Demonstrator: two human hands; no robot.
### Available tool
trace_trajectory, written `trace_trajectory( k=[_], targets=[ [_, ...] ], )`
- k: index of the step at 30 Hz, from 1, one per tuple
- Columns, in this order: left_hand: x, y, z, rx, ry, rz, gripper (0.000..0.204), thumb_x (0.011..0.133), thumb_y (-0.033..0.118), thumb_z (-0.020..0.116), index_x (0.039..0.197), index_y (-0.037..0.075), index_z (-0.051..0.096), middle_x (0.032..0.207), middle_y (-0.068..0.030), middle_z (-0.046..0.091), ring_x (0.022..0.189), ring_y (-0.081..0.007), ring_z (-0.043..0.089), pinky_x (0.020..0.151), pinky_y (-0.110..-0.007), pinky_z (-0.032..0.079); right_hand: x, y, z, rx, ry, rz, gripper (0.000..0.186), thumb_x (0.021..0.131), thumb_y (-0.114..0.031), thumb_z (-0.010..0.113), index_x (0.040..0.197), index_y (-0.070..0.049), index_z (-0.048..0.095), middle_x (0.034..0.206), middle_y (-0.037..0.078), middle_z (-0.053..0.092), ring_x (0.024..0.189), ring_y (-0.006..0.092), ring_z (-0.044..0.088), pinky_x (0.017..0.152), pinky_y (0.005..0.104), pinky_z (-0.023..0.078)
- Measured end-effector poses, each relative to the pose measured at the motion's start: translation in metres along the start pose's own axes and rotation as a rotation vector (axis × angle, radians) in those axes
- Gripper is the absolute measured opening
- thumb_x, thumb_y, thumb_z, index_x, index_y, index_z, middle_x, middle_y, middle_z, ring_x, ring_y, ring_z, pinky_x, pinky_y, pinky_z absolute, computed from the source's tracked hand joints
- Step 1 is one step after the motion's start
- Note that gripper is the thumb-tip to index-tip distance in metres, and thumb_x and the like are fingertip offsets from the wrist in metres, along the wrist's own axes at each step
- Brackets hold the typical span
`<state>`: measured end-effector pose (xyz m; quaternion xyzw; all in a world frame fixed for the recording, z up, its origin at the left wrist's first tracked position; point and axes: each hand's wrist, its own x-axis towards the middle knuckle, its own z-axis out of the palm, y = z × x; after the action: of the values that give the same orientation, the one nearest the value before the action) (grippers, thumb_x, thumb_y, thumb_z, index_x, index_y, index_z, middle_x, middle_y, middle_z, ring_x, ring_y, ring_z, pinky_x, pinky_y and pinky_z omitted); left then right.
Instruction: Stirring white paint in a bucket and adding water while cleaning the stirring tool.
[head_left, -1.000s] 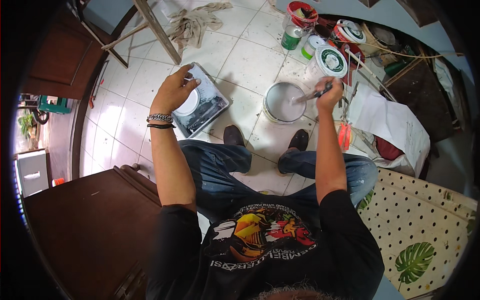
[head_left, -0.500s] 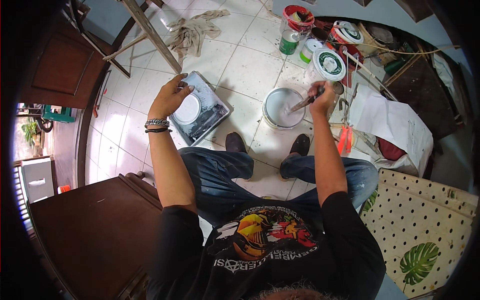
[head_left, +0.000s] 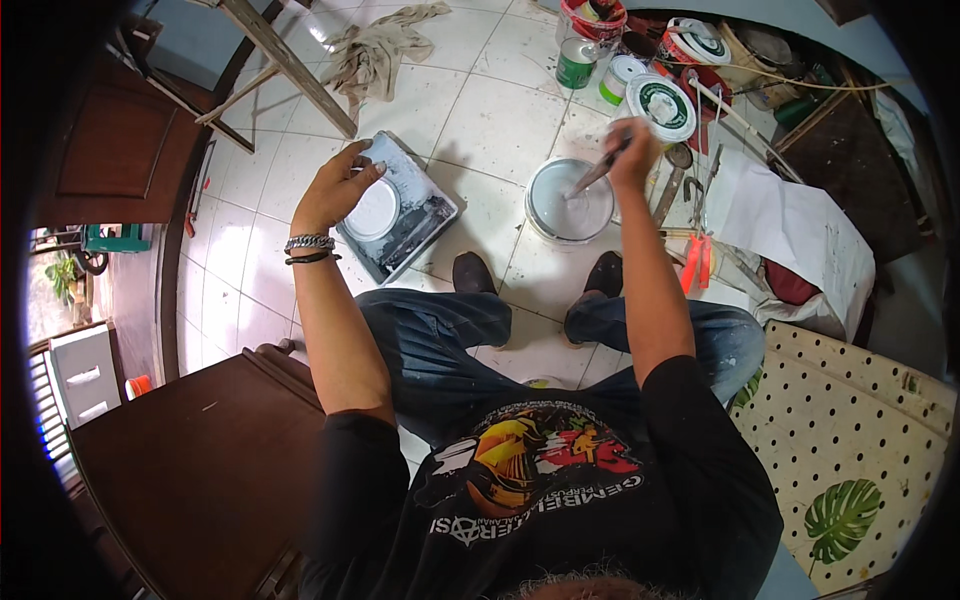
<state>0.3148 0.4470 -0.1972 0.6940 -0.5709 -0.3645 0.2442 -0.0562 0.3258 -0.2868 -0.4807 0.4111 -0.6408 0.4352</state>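
Note:
My right hand [head_left: 632, 155] grips a stirring stick [head_left: 596, 176], a flat greyish one with a darker upper end. Its lower end dips into pale grey-white paint [head_left: 566, 208] inside a round white bucket [head_left: 533, 226] between and beyond my feet. To the left, my left hand [head_left: 335, 192] hovers with its fingers apart and nothing in them. Below and beside that hand lies a paint tray [head_left: 432, 233], smeared grey and black, with a round white lid [head_left: 373, 212] resting in it. Whether the hand touches the tray cannot be told.
Paint tubs [head_left: 662, 107] and a green-and-clear container [head_left: 576, 65] crowd the far right. A crumpled cloth [head_left: 375, 50] lies on the tiles by a wooden trestle leg [head_left: 290, 70]. White sheeting [head_left: 775, 215] spreads at right. A brown wooden panel [head_left: 190, 470] stands near left.
My right hand has moved slightly away from me and left, and the stick stands at a steeper slant in the paint. My left hand stays nearly still over the tray.

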Motion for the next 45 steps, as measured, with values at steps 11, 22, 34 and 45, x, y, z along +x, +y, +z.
trace_trajectory(
  k=[11,22,34,45],
  targets=[
    [0.000,0.011,0.007,0.022,0.003,0.007,0.054,0.083,0.028,0.063,0.126,0.001,0.046,0.106,-0.0199,0.059,0.095,-0.0244,0.059,0.082,-0.031,0.046,0.007,0.009,0.031,-0.006,-0.248,0.192,0.040,0.088,-0.030,0.047,0.061,-0.002,0.054,0.047,0.000,0.043,0.040,0.0081,0.039,0.041,0.0228,0.028],
    [-0.005,0.014,0.005,0.058,-0.031,-0.030,0.055,0.083,0.029,0.064,0.127,0.003,0.046,0.108,-0.0203,0.058,0.096,-0.0241,0.058,0.083,-0.031,0.045,0.026,-0.037,0.047,0.127,-0.243,0.215,0.042,0.086,-0.034,0.048,0.058,-0.003,0.054,0.045,-0.001,0.041,0.039,0.0074,0.038,0.041,0.0225,0.030],
    [0.007,0.016,0.010,0.065,-0.027,-0.016,0.056,0.082,0.031,0.064,0.128,0.004,0.046,0.108,-0.0214,0.059,0.096,-0.0257,0.059,0.083,-0.032,0.046,-0.010,0.026,0.013,0.021,-0.247,0.206,0.042,0.089,-0.033,0.043,0.063,-0.002,0.055,0.046,0.001,0.042,0.040,0.0092,0.040,0.041,0.0226,0.032],
    [0.004,0.016,0.014,0.031,-0.048,-0.018,0.057,0.082,0.032,0.065,0.128,0.005,0.046,0.108,-0.0215,0.059,0.096,-0.0264,0.059,0.084,-0.033,0.046,0.006,-0.008,0.011,-0.014,-0.291,0.074,0.042,0.090,-0.029,0.035,0.067,-0.003,0.057,0.049,0.002,0.046,0.042,0.0091,0.042,0.043,0.0239,0.034]
  ],
)
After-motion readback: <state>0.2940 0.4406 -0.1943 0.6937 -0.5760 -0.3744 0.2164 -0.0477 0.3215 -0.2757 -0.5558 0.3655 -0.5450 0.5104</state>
